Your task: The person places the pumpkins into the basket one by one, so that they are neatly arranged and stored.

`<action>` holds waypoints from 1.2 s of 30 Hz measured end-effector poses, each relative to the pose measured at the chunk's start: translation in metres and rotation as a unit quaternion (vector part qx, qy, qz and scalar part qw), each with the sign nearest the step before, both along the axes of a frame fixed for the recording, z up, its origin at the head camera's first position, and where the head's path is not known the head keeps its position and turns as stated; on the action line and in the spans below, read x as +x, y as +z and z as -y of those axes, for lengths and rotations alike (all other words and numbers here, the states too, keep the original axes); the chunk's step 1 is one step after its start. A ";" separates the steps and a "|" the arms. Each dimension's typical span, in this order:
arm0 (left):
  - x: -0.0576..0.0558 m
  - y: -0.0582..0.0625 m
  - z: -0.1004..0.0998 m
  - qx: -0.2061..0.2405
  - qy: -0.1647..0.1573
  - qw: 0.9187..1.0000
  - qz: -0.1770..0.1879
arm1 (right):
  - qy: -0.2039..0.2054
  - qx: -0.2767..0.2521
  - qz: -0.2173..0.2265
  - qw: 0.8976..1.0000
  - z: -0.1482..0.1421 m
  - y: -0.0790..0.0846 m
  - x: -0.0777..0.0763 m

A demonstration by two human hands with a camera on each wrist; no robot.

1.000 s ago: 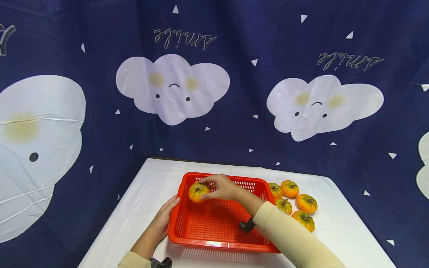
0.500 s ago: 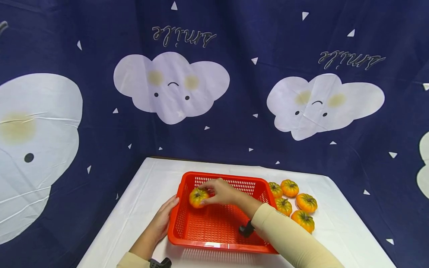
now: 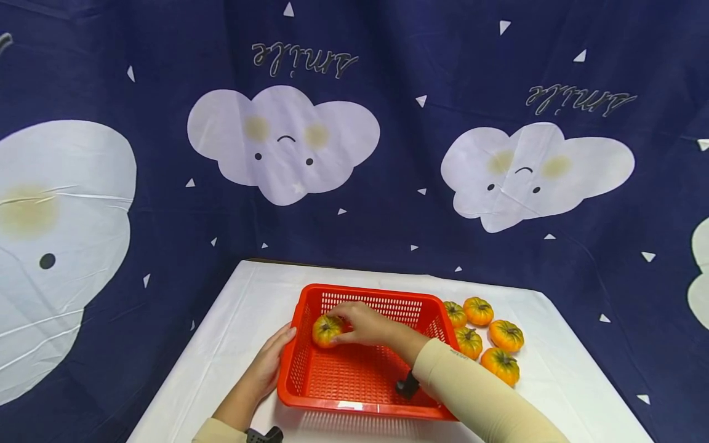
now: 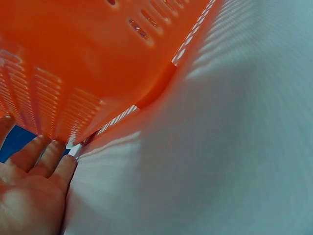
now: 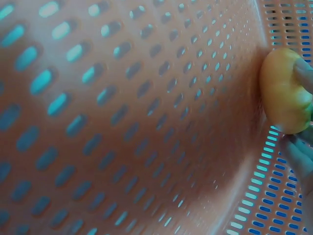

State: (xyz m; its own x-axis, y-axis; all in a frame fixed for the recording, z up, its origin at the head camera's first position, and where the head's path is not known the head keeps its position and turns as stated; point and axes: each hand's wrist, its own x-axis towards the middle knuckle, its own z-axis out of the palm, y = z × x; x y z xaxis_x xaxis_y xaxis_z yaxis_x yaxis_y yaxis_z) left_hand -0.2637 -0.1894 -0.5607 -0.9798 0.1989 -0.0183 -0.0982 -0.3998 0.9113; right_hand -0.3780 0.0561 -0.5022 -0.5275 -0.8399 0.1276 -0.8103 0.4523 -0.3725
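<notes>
Inside the red plastic basket, at its back left corner, is a small orange-green pumpkin. My right hand pinches it between thumb and fingers from the right. The right wrist view has this pumpkin low beside the perforated wall; whether it bears on the floor I cannot tell. My left hand rests against the basket's left side at the rim. Its fingers look fairly straight in the left wrist view, where the palm faces the camera beneath the orange-looking basket wall.
Several more small pumpkins lie in a group on the white tablecloth, right of the basket. Behind the table hangs a dark blue curtain printed with clouds. My right sleeve crosses over the basket's front right corner.
My right hand has lowered the pumpkin farther into the basket's back left corner and still grips it. The left hand stays at the left rim. The head view has shifted slightly.
</notes>
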 end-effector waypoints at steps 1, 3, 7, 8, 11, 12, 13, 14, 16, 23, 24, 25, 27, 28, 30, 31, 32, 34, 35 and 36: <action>0.000 0.000 -0.001 -0.001 0.000 1.000 0.000 | -0.003 0.003 -0.003 1.000 0.000 0.001 0.000; -0.001 0.000 -0.001 -0.002 -0.001 1.000 -0.001 | -0.008 0.009 -0.006 1.000 -0.002 0.002 0.001; -0.001 0.000 -0.003 0.000 -0.010 1.000 -0.004 | -0.016 0.017 -0.008 1.000 -0.006 0.003 0.001; -0.002 -0.001 -0.004 0.001 -0.013 1.000 -0.005 | -0.019 0.016 -0.005 1.000 -0.008 0.004 0.000; -0.002 -0.001 -0.006 0.003 -0.017 1.000 -0.006 | -0.019 -0.003 0.001 1.000 -0.014 0.007 -0.003; -0.003 -0.001 -0.006 0.006 -0.018 1.000 -0.005 | -0.019 -0.015 0.009 1.000 -0.016 0.010 -0.003; -0.003 -0.001 -0.007 0.007 -0.018 1.000 -0.004 | -0.016 -0.031 0.020 0.999 -0.019 0.014 -0.004; -0.003 -0.001 -0.008 0.006 -0.017 1.000 -0.003 | -0.013 -0.049 0.033 0.998 -0.022 0.018 -0.006; -0.004 -0.001 -0.008 0.004 -0.016 1.000 -0.001 | -0.006 -0.090 0.066 0.994 -0.029 0.032 -0.007; -0.004 0.004 -0.006 -0.002 -0.005 1.000 -0.011 | -0.041 -0.232 0.131 0.963 -0.077 0.097 -0.023; -0.003 0.004 -0.004 -0.003 -0.003 1.000 -0.013 | -0.048 -0.246 0.138 0.958 -0.087 0.103 -0.026; -0.003 0.005 -0.003 -0.005 -0.004 1.000 -0.016 | -0.056 -0.258 0.142 0.954 -0.096 0.109 -0.029; -0.001 0.005 -0.001 -0.008 -0.007 1.000 -0.018 | -0.070 -0.280 0.149 0.946 -0.116 0.115 -0.037; -0.001 0.006 -0.001 -0.009 -0.010 1.000 -0.019 | -0.077 -0.291 0.152 0.941 -0.126 0.117 -0.040; 0.000 0.006 -0.001 -0.010 -0.013 1.000 -0.017 | -0.089 -0.317 0.160 0.930 -0.147 0.117 -0.046; 0.000 0.006 -0.001 -0.010 -0.012 1.000 -0.015 | -0.099 -0.330 0.161 0.925 -0.156 0.116 -0.048; 0.000 0.006 -0.001 -0.009 -0.010 1.000 -0.010 | -0.110 -0.342 0.162 0.919 -0.166 0.114 -0.049; 0.001 0.005 -0.002 -0.009 -0.006 1.000 -0.003 | -0.137 -0.361 0.168 0.907 -0.184 0.108 -0.051; 0.002 0.004 -0.002 -0.010 -0.002 1.000 0.002 | -0.149 -0.370 0.172 0.901 -0.193 0.104 -0.051; 0.003 0.004 -0.002 -0.011 0.000 1.000 0.004 | -0.162 -0.378 0.176 0.894 -0.201 0.099 -0.051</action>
State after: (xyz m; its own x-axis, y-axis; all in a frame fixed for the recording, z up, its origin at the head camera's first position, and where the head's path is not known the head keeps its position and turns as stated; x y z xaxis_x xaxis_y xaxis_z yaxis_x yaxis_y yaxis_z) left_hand -0.2612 -0.1873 -0.5569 -0.9795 0.1988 -0.0310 -0.1060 -0.3792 0.9192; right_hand -0.4292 0.2575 -0.4028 -0.8473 -0.3796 0.3715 -0.4538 0.1541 -0.8777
